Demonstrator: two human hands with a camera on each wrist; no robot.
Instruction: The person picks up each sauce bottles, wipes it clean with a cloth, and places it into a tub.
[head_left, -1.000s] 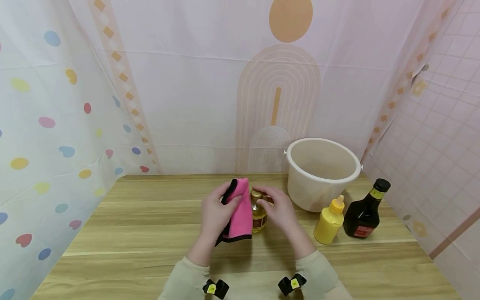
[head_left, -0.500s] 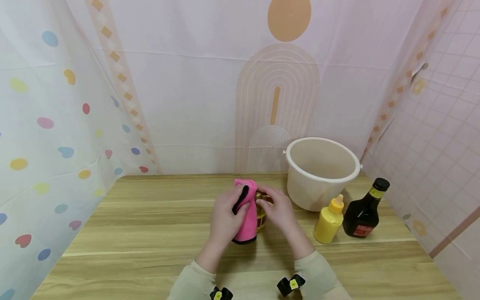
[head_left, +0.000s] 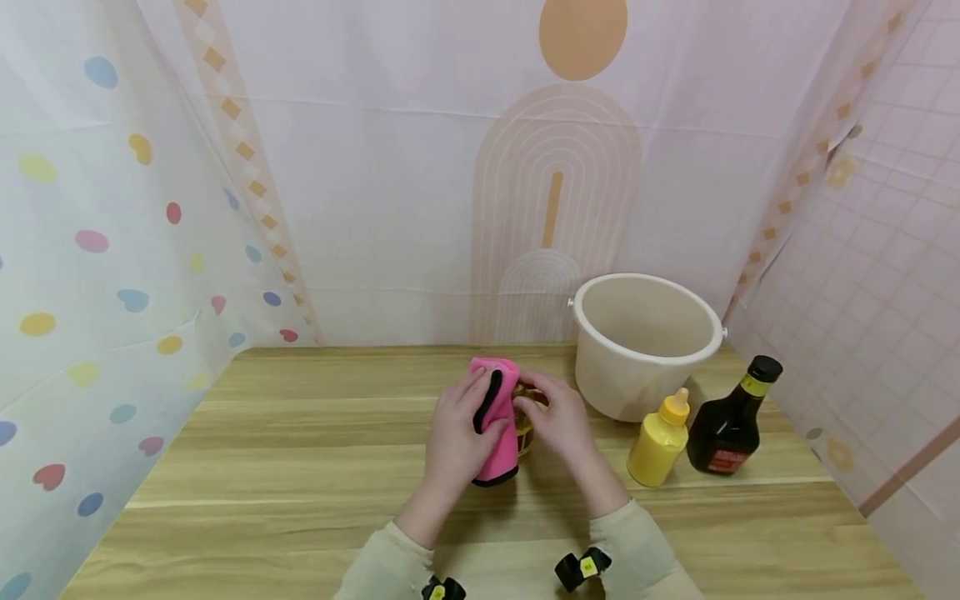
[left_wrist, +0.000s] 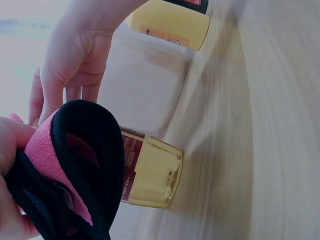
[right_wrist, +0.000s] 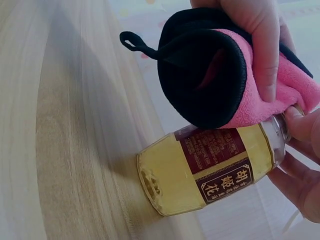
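A folded pink cloth with black edging (head_left: 506,433) is gripped in my left hand (head_left: 457,429). It lies against the side of a clear glass bottle of yellow oil (right_wrist: 220,167) with a dark red label. My right hand (head_left: 558,417) pinches that bottle at the neck, thumb and fingers around its top. In the head view the cloth covers most of the bottle. The right wrist view shows the cloth's black loop (right_wrist: 140,44) hanging free, and the bottle's base low at the wooden table (right_wrist: 85,150). The left wrist view shows the bottle's lower part (left_wrist: 155,172) beyond the cloth.
A cream bucket (head_left: 630,392) stands at the back right against the patterned curtain (head_left: 390,208). In front of it are a yellow squeeze bottle (head_left: 657,450) and a dark sauce bottle with a black cap (head_left: 726,433). Bare wood (head_left: 285,450) stretches to the left.
My left hand has moved right with the cloth, from beside the oil bottle to against it, hiding more of it. The right hand stays at the neck.
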